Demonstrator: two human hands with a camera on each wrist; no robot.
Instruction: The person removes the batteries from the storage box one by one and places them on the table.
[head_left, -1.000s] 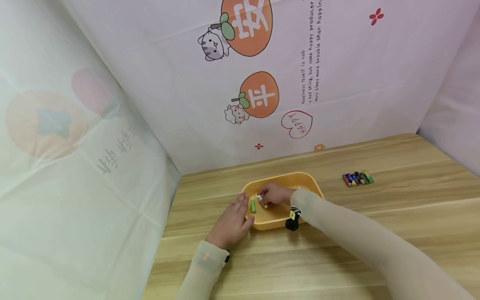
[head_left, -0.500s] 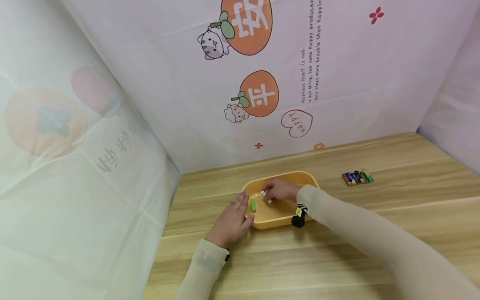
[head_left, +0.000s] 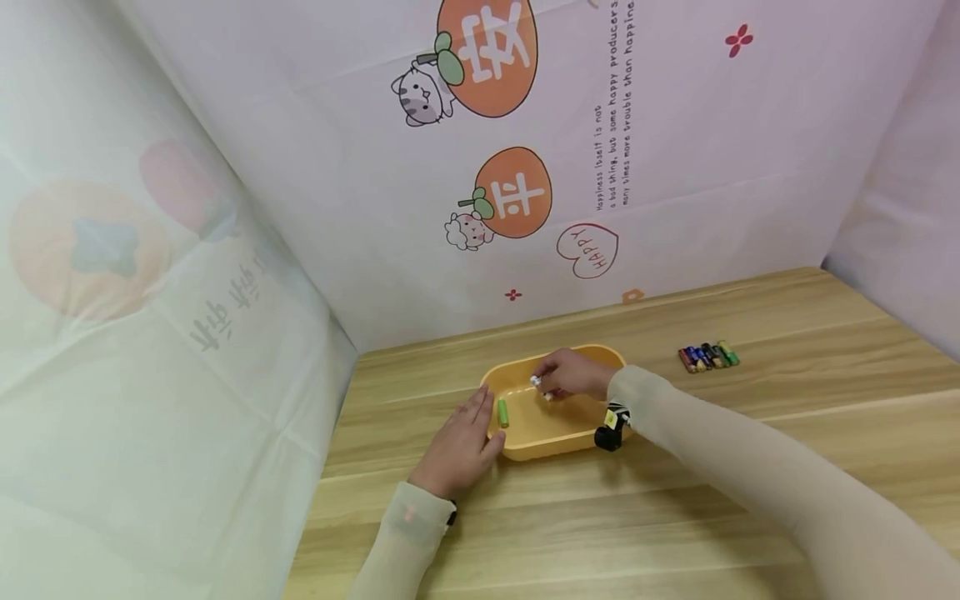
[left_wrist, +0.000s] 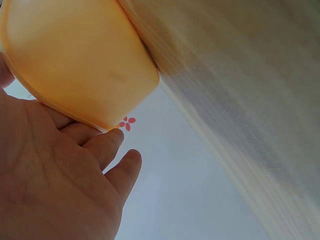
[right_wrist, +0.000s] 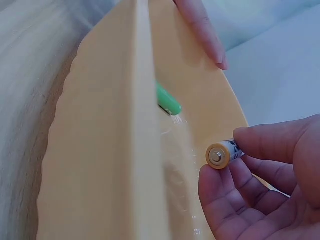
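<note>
A yellow plastic tray [head_left: 536, 451] stands on the wooden table. My right hand [head_left: 575, 375] is over its inside and pinches a white battery [right_wrist: 231, 151] with an orange end between thumb and fingers. A green battery [head_left: 503, 413] lies on the tray floor near the left wall; part of it is hidden behind the front wall in the right wrist view. My left hand [head_left: 458, 450] rests against the tray's left rim, fingers fairly straight along it. In the left wrist view those fingertips [left_wrist: 112, 137] touch the rim from outside.
Several batteries [head_left: 708, 357] of mixed colours lie side by side on the table [head_left: 780, 400] right of the tray. A printed cloth [head_left: 420, 250] hangs behind the table, and a white cloth stands at the left.
My right hand has shifted to the right and slightly back within the tray, carrying the white battery away from the green one. My left hand stays at the rim.
</note>
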